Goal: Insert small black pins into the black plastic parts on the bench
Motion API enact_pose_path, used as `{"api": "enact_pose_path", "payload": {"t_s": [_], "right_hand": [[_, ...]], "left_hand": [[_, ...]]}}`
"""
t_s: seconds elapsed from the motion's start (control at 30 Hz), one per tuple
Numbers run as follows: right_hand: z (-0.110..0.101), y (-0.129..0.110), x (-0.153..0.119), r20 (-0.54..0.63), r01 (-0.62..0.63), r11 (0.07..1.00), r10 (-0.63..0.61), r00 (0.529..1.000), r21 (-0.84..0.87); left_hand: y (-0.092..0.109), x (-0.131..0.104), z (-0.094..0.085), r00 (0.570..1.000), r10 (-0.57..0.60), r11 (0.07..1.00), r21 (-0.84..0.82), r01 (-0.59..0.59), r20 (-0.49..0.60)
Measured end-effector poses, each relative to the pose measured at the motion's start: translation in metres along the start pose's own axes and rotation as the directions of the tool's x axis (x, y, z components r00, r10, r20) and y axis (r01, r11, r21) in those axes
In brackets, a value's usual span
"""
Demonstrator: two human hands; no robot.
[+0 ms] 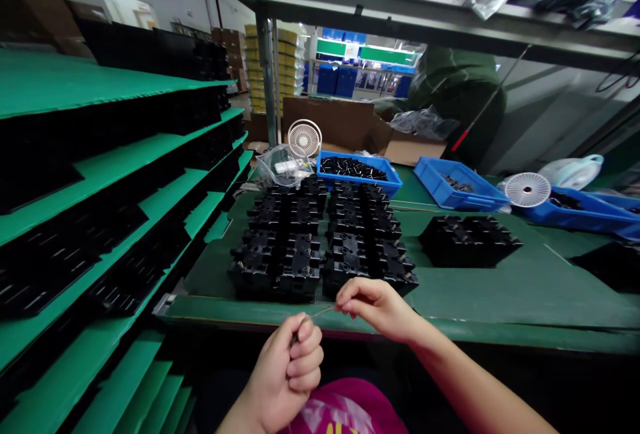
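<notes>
On the pink cloth at the bottom centre of the frame I saw yellow marks, but they were cut off and I could not read them. I counted one thin strand and two hands. In the middle of the frame there were many black blocks, packed too tightly for me to count surely, and at the right middle two black blocks more. Behind them I counted one blue tray of black pieces and one blue tray of grey pieces. One white fan stood at upper centre. The thin strand lay between the hands, in front of the table edge. My left hand was curled, its thumb pressing the strand against the index finger; my right hand pinched the other part with its fingertips pressed together
</notes>
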State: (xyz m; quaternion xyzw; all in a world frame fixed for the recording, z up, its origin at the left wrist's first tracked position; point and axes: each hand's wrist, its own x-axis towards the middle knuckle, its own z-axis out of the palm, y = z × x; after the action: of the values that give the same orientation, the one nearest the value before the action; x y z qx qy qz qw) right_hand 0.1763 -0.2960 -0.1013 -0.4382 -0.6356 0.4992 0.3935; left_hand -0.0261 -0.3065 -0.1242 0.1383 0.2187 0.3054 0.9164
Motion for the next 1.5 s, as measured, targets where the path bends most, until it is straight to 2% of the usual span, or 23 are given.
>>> {"api": "enact_pose_path", "payload": {"t_s": [0.07,0.13,0.2,0.27,0.33,0.47,0.57,0.63,0.67,0.73,0.8,0.83,0.9,0.97,1.0,1.03,1.1,1.2,1.27,1.37,1.5], "right_hand": [[0.003,-0.004,0.0,-0.012,0.047,0.997,-0.047,0.999,0.057],[0.008,-0.006,0.0,-0.016,0.085,0.995,-0.085,0.996,0.048],[0.012,-0.006,0.001,-0.016,0.087,0.996,-0.087,0.996,0.023],[0.015,-0.004,0.002,-0.025,0.066,0.997,-0.065,0.998,0.032],[0.017,-0.002,0.003,-0.038,0.047,0.998,-0.045,0.998,0.05],[0.019,0.002,0.003,-0.058,0.022,0.998,-0.019,0.998,0.058],[0.02,0.003,0.003,-0.071,0.008,0.999,-0.005,0.997,0.042],[0.021,0.002,0.003,-0.072,-0.001,1.0,0.003,0.997,0.025],[0.021,0.002,0.003,-0.069,-0.004,1.0,0.006,0.998,0.017],[0.021,0.003,0.003,-0.066,-0.002,1.0,0.002,0.998,-0.002],[0.023,0.003,0.003,-0.069,0.019,0.999,-0.021,0.997,-0.027],[0.024,0.004,0.003,-0.07,0.035,0.998,-0.037,0.997,-0.043],[0.026,0.004,0.002,-0.064,0.072,0.993,-0.078,0.995,-0.088],[0.023,0.003,0.0,-0.028,0.109,0.98,-0.115,0.993,-0.165],[0.019,0.002,-0.001,-0.01,0.127,0.968,-0.133,0.991,-0.214],[0.013,0.0,-0.001,-0.005,0.143,0.953,-0.149,0.989,-0.269],[-0.004,-0.004,0.001,-0.049,0.156,0.908,-0.189,0.981,-0.389],[-0.033,-0.01,0.008,-0.158,0.116,0.806,-0.252,0.955,-0.58],[-0.046,-0.012,0.014,-0.161,0.093,0.728,-0.271,0.949,-0.68],[-0.05,-0.011,0.022,-0.1,0.103,0.649,-0.269,0.958,-0.754],[-0.044,-0.004,0.031,-0.021,0.121,0.597,-0.225,0.974,-0.793]], "left_hand": [[-0.003,-0.002,0.002,0.997,-0.044,0.994,0.106,0.037,0.061],[-0.008,-0.001,0.004,0.999,-0.015,0.918,0.396,0.003,0.029],[-0.011,0.001,0.005,0.99,0.136,0.717,0.693,-0.08,-0.027],[-0.011,0.003,0.005,0.948,0.317,0.479,0.868,-0.133,-0.03],[-0.009,0.004,0.004,0.907,0.421,0.324,0.935,-0.141,-0.01],[-0.007,0.002,0.001,0.872,0.49,0.162,0.98,-0.117,0.023],[-0.01,0.003,-0.002,0.829,0.548,-0.01,0.991,-0.13,0.114],[-0.011,0.003,-0.003,0.82,0.553,-0.081,0.989,-0.122,0.146],[-0.011,0.003,-0.003,0.824,0.549,-0.081,0.99,-0.117,0.142],[-0.011,0.003,-0.002,0.839,0.532,-0.027,0.992,-0.122,0.118],[-0.01,0.004,-0.001,0.85,0.517,0.071,0.985,-0.156,0.097],[-0.009,0.005,-0.001,0.861,0.504,0.149,0.974,-0.168,0.072],[-0.007,0.007,0.0,0.903,0.428,0.415,0.897,-0.153,-0.044],[-0.005,0.009,0.0,0.953,0.264,0.732,0.674,-0.099,-0.147],[-0.003,0.009,0.0,0.969,0.189,0.839,0.539,-0.075,-0.16],[-0.002,0.009,0.001,0.977,0.145,0.901,0.428,-0.066,-0.155],[0.0,0.008,0.001,0.98,0.139,0.939,0.334,-0.086,-0.14],[-0.003,0.008,0.0,0.974,0.166,0.926,0.365,-0.099,-0.157],[-0.007,0.008,0.0,0.971,0.177,0.914,0.392,-0.1,-0.164],[-0.01,0.008,0.0,0.97,0.182,0.898,0.429,-0.097,-0.161],[-0.009,0.009,-0.003,0.967,0.207,0.851,0.515,-0.101,-0.152]]}}
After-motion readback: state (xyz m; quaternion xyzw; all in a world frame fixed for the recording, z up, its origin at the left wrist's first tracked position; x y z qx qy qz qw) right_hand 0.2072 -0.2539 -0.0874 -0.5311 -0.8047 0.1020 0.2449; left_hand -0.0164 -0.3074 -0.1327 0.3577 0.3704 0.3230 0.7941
